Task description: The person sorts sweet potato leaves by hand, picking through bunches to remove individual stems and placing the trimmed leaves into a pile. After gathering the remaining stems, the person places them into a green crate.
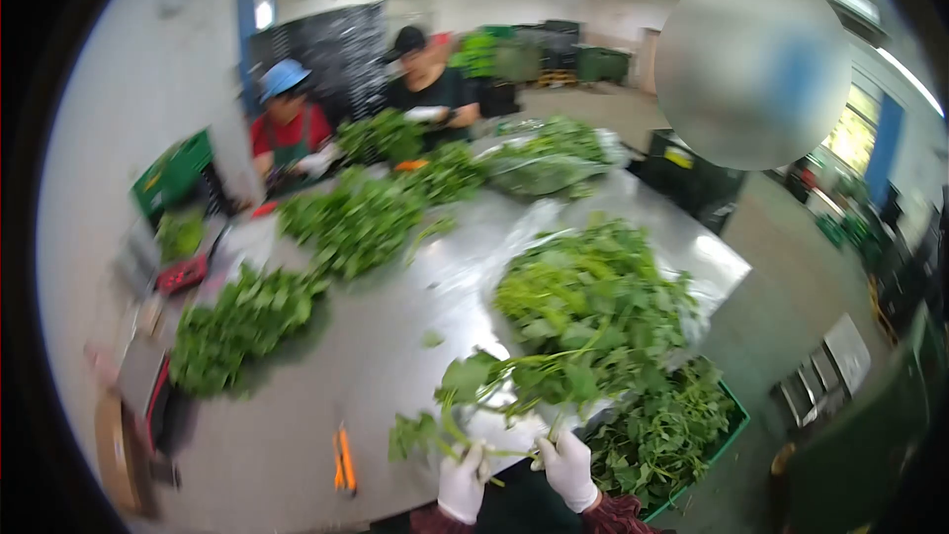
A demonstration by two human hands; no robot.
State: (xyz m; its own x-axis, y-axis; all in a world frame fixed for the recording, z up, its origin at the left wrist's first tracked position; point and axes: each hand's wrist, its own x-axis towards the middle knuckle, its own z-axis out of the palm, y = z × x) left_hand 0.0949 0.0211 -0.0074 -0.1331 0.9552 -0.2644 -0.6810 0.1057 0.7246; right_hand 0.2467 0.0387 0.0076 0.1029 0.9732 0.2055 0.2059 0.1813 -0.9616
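Note:
At the near edge of the metal table point(415, 321), my left hand point(463, 485) in a white glove is closed around thin green stems. My right hand point(567, 471), gloved too, pinches stems of leafy greens point(474, 376) a short way to the right. Leaves from these stems spread out above both hands. A large heap of leafy greens point(598, 302) lies on clear plastic just beyond. By my right hand stands a green crate point(733, 420) full of cut greens. An orange-handled cutting tool point(343, 460) lies to the left of my left hand.
Bunches of greens point(346, 218) line the table's left side. Another bagged heap point(554, 158) lies at the far end. Two people point(435, 89) work across the table, gloves on. A red-and-black scale-like device point(183, 275) and a green crate point(176, 173) stand by the left wall.

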